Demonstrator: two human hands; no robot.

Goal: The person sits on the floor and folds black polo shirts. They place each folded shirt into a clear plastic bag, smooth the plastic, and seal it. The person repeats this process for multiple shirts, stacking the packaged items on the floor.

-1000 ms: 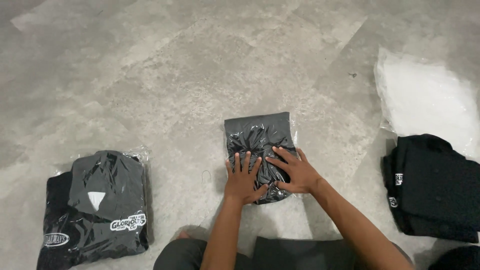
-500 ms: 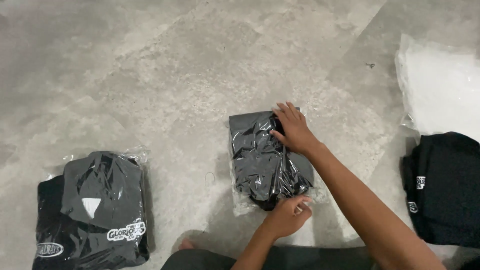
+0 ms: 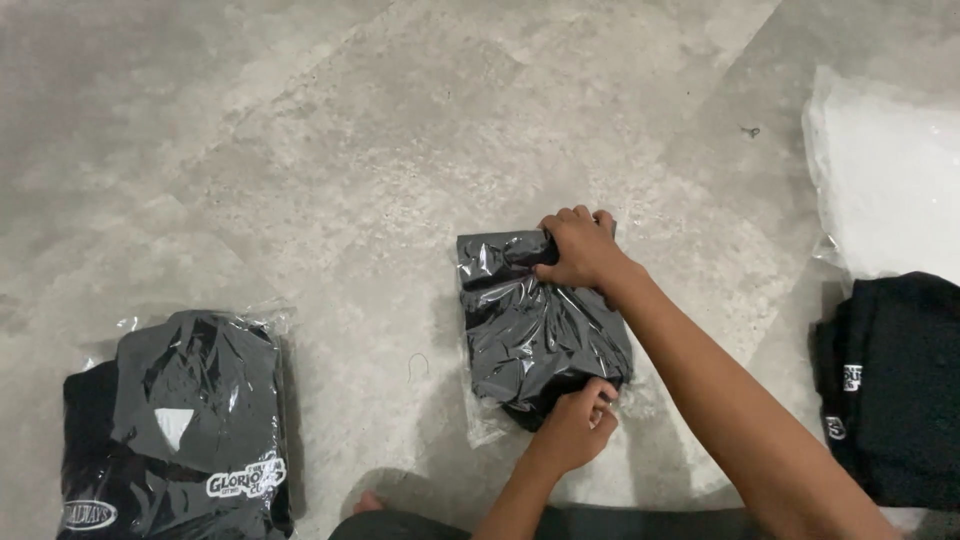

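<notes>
A folded black garment in a clear plastic bag [image 3: 535, 325] lies on the grey concrete floor in the middle of the view. My right hand [image 3: 578, 248] grips the bag's far top edge, fingers curled over it. My left hand [image 3: 578, 425] pinches the bag's near bottom edge, where loose plastic sticks out past the garment.
A stack of bagged black garments with white prints [image 3: 175, 430] lies at the lower left. Unbagged folded black garments [image 3: 895, 385] sit at the right edge. A pile of empty clear plastic bags [image 3: 885, 175] lies behind them at the upper right.
A second ago both hands pressed flat on the bag's near end. The right hand has since moved to the far edge and gripped it; the left dropped to the near edge.
</notes>
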